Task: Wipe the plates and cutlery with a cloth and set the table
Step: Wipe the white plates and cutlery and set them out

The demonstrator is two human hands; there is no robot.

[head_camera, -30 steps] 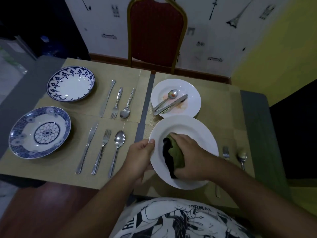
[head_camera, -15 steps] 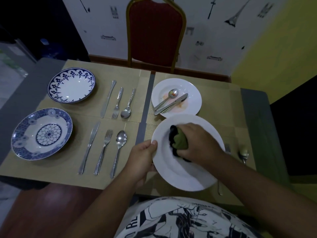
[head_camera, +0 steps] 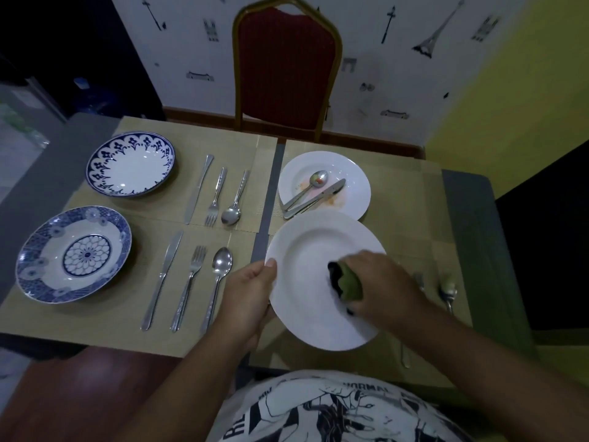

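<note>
The left hand [head_camera: 247,298] gripped the plate [head_camera: 306,250] by its left rim, thumb laid over the top edge and fingers curled beneath, out of sight. The plate was plain white and sat tilted between the 2 hands. The right hand [head_camera: 385,285] was clenched round a green-and-black cloth [head_camera: 349,283], bunched into a wad and pressed on the plate's well, right of centre. The cloth poked out of that fist toward the left hand, with a bare white span of the well between the 2 grips.

Just beyond both hands, a small plate [head_camera: 353,189] lay on a mat [head_camera: 398,202], smeared with reddish stains. It carried a dirty spoon [head_camera: 318,178] and a dirty knife [head_camera: 331,189], their handles slanting back toward the left hand. The held plate's far rim overlapped the small plate's near edge. I could not tell whether they touched.

Right of the right hand, a fork [head_camera: 419,279] showed only its tines past the wrist, and a spoon [head_camera: 447,288] lay just beside it.

Left of the left hand lay a near set [head_camera: 191,282] of knife, fork and spoon, the spoon closest to the knuckles. A far set [head_camera: 216,196] of the same 3 lay beyond it. Further left were 2 blue plates: a medallion plate [head_camera: 73,253] level with the left hand, and a scalloped plate [head_camera: 130,164] beyond it. A red chair [head_camera: 287,65] stood at the far side.
</note>
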